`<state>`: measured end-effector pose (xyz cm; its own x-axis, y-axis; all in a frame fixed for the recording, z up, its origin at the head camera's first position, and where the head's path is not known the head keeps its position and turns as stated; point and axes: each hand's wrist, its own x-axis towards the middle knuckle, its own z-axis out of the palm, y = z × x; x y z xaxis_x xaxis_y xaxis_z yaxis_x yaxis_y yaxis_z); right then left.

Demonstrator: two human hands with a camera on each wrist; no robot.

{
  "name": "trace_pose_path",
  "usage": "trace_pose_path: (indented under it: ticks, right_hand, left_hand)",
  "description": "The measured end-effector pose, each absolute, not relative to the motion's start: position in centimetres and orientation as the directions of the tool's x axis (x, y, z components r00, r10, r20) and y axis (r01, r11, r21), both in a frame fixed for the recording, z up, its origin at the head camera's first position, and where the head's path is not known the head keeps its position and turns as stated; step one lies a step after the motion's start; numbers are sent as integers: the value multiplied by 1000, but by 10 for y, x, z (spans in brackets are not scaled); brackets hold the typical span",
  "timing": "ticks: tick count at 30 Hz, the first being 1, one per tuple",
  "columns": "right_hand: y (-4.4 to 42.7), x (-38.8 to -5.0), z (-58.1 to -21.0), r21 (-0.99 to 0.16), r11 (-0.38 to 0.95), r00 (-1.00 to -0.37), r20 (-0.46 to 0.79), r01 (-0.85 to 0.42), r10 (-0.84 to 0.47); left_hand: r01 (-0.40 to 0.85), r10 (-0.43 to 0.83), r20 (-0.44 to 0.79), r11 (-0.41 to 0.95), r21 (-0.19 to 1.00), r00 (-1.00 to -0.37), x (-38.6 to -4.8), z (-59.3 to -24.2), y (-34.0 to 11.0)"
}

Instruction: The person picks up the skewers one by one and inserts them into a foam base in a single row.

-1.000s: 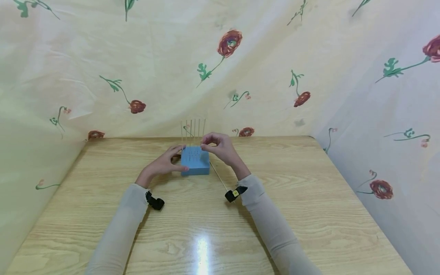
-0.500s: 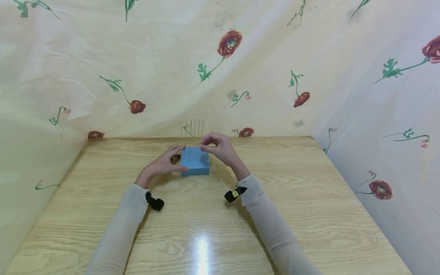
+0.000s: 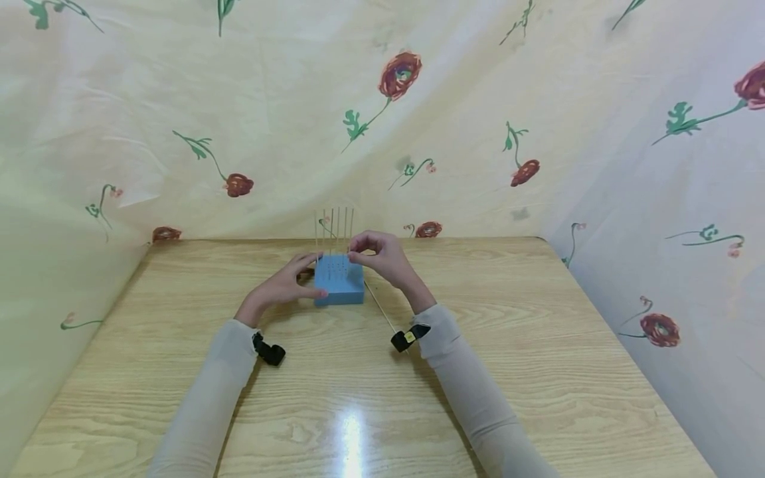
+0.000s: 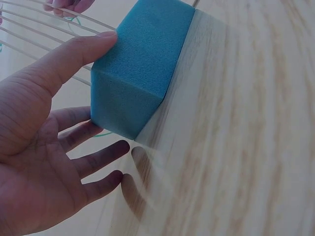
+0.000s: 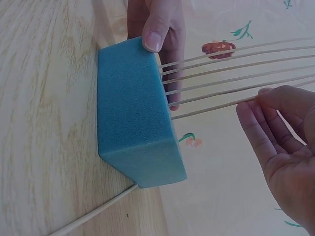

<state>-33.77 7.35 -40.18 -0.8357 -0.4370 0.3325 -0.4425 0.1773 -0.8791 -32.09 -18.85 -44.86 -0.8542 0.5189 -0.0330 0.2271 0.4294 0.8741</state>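
Note:
A blue foam block (image 3: 339,299) with small holes in its top lies on the table. Several thin wooden sticks (image 5: 206,79) stand in a row in it. My left hand (image 3: 281,287) holds the block by its left side: the thumb lies on the front top edge and the first fingers reach the far side. In the left wrist view its other fingers (image 4: 101,163) are spread off the block. Between thumb and fingertips, my right hand (image 3: 387,259) pinches the row's rightmost stick (image 5: 211,108) above the block. That stick's lower end meets the block's top.
A loose wooden stick (image 3: 380,307) lies on the table right of the block, running under the right wrist. The wooden table (image 3: 323,405) ends at a flowered cloth (image 3: 287,119) behind and at the sides.
The pinched stick's upper end has tilted slightly left, so it now stands more upright, nearly in line with the others. Both hands have stayed almost still.

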Motion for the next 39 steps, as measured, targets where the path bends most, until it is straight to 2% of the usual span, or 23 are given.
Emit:
trace_pose_path:
  ticks: [29, 39]
  right_hand:
    - [101, -337, -379, -912, 233, -852, 190, -337, -488]
    - [113, -338, -384, -860, 395, -829, 56, -323, -556]
  left_hand:
    - [249, 533, -25, 436, 865, -846, -321, -450, -189]
    - [232, 520, -38, 444, 865, -853, -321, -447, -188]
